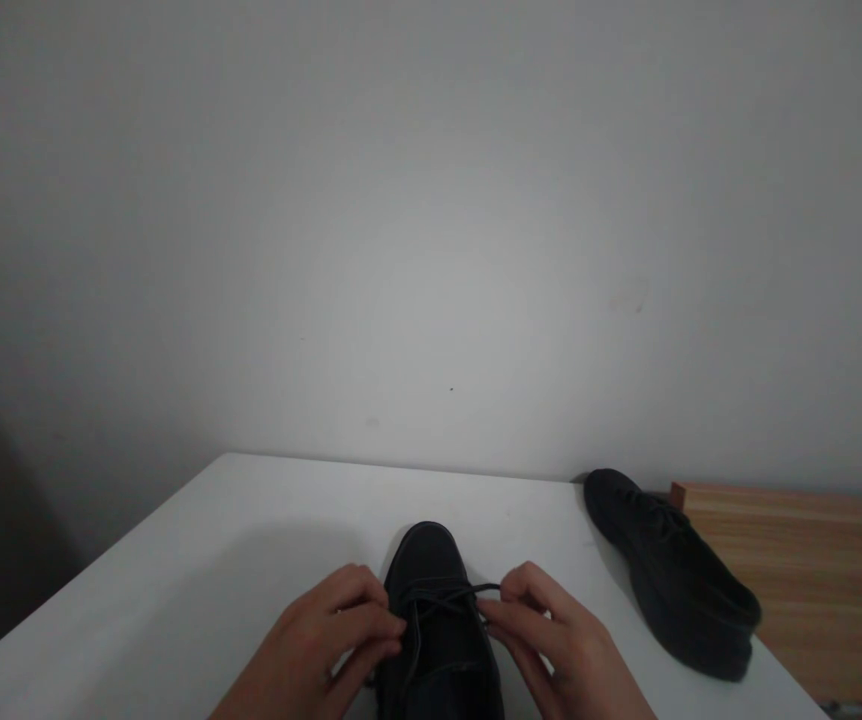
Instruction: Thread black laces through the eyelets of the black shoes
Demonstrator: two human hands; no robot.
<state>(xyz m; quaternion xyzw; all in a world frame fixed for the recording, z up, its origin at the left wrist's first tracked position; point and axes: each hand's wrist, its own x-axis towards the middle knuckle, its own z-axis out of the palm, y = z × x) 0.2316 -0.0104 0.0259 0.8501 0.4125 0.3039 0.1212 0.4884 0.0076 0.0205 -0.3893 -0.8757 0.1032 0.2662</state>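
Observation:
A black lace-up shoe (426, 548) stands on the white table at the bottom centre, its toe pointing away from me. Black shoelace (438, 600) crosses over its front. My right hand (555, 632), at the shoe's right side, pinches a lace that stretches out from the eyelets. On the left side, my left hand (337, 630) is closed, thumb and fingers pressed together on lace against the shoe's edge; the fingers hide most of that lace. The heel end is cut off by the frame's lower edge.
A second black lace-up shoe (671, 570) rests at the table's right edge. Beyond it is a wood-grain panel (806, 580). The white table (198, 560) meets a plain grey wall (431, 250) at the back; its left edge slopes down beside a dark area.

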